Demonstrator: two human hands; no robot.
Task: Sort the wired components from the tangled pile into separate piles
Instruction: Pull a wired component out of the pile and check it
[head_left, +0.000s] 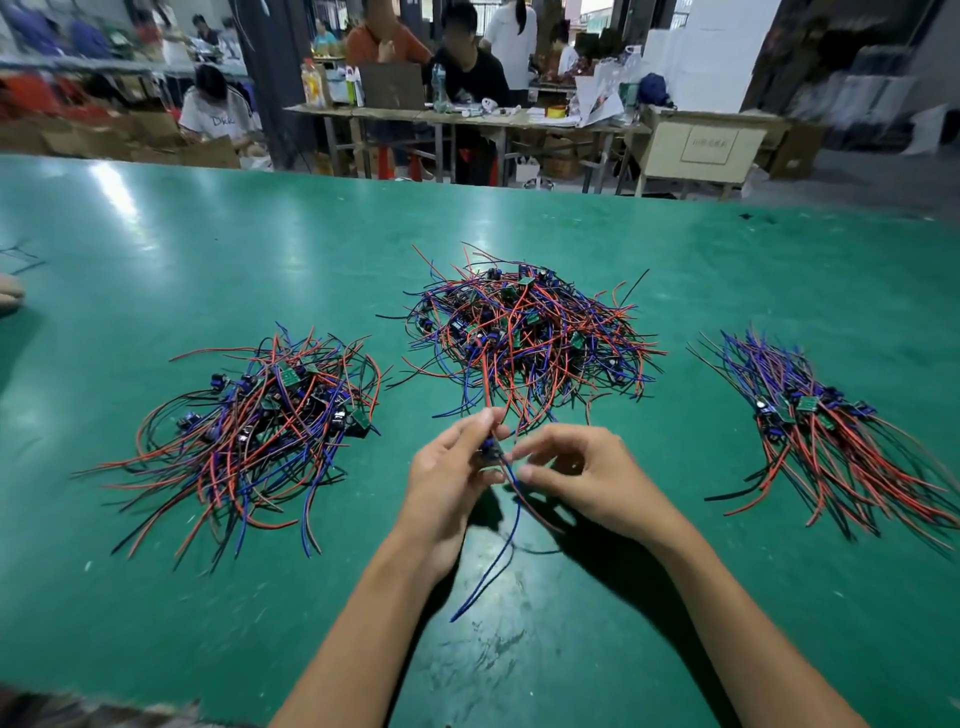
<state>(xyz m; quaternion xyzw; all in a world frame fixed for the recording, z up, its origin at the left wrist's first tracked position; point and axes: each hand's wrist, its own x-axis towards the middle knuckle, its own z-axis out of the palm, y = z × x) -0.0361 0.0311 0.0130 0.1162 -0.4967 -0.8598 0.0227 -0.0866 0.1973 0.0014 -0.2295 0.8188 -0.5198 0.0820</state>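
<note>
Both hands grip one wired component near side of tangled pile: left hand holds board, right hand pinches wires. Draw leads out slowly, avoid snagging.

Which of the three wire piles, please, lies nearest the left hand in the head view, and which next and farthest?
From the left hand:
1. Middle pile, just ahead of the hand, its nearest wires reaching the fingers.
2. Left pile, off to the left.
3. Right pile, across on the far right, beyond the right hand.
</note>
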